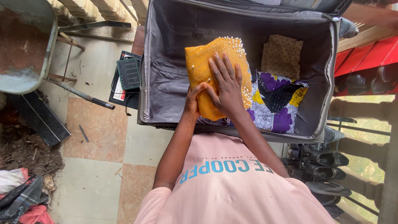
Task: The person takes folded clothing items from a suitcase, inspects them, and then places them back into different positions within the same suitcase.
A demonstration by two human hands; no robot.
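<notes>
Two hands on one bundle: your right hand (226, 83) lies flat, fingers spread, on the folded mustard-yellow beaded cloth (215, 74), and your left hand (192, 99) pinches its near edge. Cloth sits mid-suitcase (166, 83), near the front wall, partly over the purple-and-yellow print fabric (277, 103). It looks soft, light and floppy; beads likely snag or shed. Take it from underneath along the fold, not by the beaded edge. Tan folded piece (282, 56) lies in the far right corner.
</notes>
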